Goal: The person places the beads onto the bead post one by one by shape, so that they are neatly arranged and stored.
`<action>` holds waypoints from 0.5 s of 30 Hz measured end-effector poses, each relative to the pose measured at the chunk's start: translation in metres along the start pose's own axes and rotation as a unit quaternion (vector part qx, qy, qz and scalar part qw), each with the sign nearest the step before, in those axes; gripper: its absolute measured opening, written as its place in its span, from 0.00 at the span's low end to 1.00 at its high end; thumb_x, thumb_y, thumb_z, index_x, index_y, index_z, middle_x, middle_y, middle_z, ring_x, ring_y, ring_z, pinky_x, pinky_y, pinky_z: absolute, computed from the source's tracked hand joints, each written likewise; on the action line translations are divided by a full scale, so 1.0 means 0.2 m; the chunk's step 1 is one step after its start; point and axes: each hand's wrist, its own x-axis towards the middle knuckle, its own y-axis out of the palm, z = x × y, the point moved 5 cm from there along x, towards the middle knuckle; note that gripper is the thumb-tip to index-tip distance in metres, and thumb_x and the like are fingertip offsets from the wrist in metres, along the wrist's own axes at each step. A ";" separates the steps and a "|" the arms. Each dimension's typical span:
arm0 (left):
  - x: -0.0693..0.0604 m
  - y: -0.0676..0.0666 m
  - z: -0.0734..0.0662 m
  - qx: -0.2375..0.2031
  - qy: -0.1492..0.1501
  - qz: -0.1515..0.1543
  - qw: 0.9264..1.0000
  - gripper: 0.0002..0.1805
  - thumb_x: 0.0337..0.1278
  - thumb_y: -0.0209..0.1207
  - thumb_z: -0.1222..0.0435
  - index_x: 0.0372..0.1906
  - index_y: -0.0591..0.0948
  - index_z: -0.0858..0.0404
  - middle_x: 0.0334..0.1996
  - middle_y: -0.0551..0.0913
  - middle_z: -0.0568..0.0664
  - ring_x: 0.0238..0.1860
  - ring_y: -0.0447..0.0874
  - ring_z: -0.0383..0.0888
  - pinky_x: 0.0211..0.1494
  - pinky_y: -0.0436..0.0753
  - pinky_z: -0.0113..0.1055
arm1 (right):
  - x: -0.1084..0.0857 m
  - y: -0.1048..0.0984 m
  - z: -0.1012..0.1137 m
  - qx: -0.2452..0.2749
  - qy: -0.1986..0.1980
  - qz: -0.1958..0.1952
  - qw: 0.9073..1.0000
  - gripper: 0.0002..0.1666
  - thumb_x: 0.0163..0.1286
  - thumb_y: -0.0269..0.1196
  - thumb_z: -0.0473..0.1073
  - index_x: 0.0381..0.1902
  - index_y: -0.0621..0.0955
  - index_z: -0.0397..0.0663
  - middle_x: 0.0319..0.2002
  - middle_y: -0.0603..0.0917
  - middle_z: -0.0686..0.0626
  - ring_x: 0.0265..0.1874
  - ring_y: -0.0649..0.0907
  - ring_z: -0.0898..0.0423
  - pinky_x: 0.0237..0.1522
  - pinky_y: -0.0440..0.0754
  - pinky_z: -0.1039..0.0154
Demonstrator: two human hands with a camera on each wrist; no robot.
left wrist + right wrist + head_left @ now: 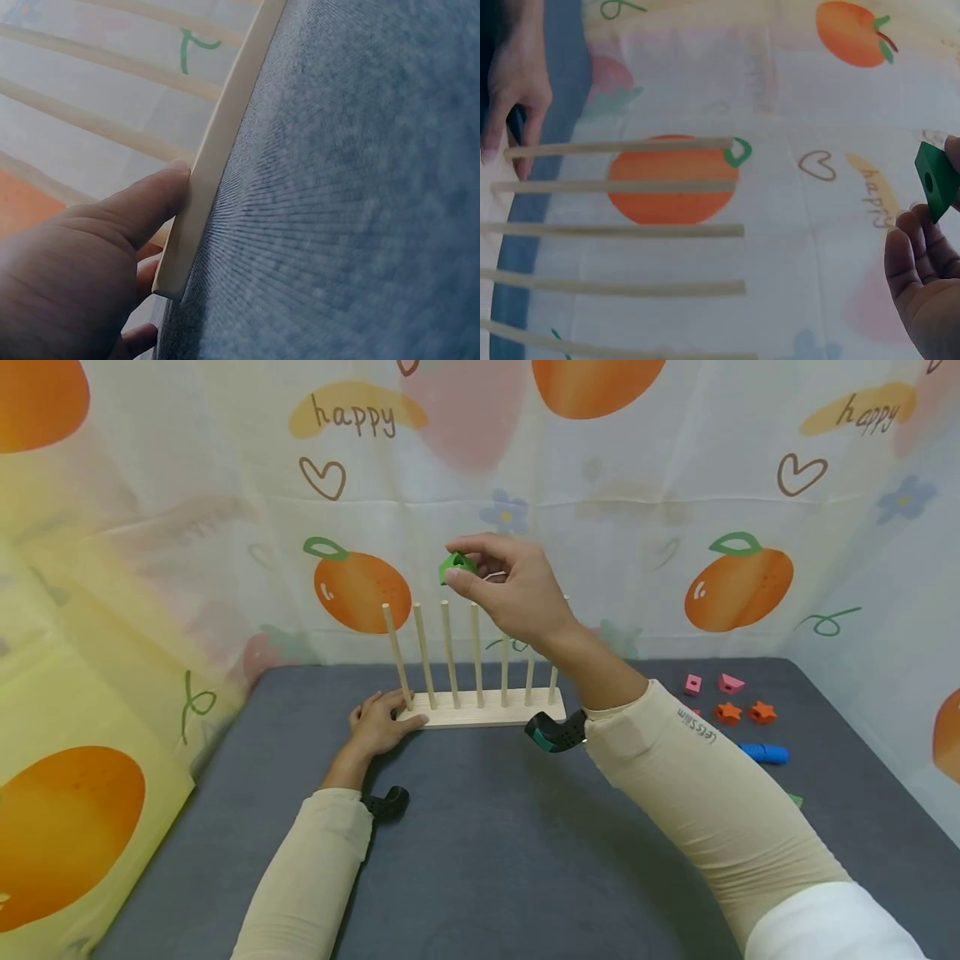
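In the head view, my right hand [517,587] is raised over the pegs, pinching a small green block [452,564] between thumb and fingers. A hole shows in that green block [939,169] in the right wrist view. Below it stands a wooden peg board [487,717] with several upright pegs [448,647] in a row; the block is apart from their tips. My left hand [378,723] grips the left end of the board's base, thumb along its front edge. In the left wrist view, the left thumb [146,202] presses against the base [214,161], fingers partly hidden behind.
At the right of the grey table [465,843] lie pink blocks [730,684], orange star-shaped blocks [762,712] and a blue cylindrical piece [768,753]. A green piece [796,799] is mostly hidden by the right sleeve. A printed curtain [600,485] hangs behind the table.
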 end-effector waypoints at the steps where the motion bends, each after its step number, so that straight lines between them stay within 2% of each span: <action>1: 0.00 0.00 0.00 0.001 0.001 -0.001 1.000 0.33 0.60 0.63 0.50 0.67 0.73 0.58 0.71 0.63 0.51 0.72 0.43 0.61 0.66 0.35 0.61 | 0.01 0.02 -0.01 0.002 0.003 0.003 1.000 0.19 0.67 0.65 0.37 0.55 0.81 0.40 0.37 0.81 0.45 0.33 0.80 0.52 0.35 0.76 0.61; 7: 0.00 0.00 0.00 0.000 0.000 -0.003 1.000 0.33 0.59 0.64 0.50 0.67 0.73 0.57 0.71 0.63 0.50 0.72 0.43 0.61 0.65 0.36 0.61 | 0.08 0.14 -0.07 0.006 0.022 0.010 1.000 0.19 0.67 0.65 0.39 0.55 0.81 0.41 0.40 0.82 0.47 0.36 0.80 0.53 0.37 0.76 0.62; 15: 0.00 0.00 0.01 0.002 -0.007 0.002 1.000 0.33 0.59 0.63 0.47 0.67 0.73 0.55 0.71 0.62 0.49 0.72 0.42 0.61 0.65 0.36 0.61 | 0.14 0.32 -0.14 -0.042 0.056 0.017 0.997 0.19 0.68 0.64 0.45 0.56 0.81 0.50 0.45 0.80 0.52 0.43 0.78 0.58 0.40 0.77 0.64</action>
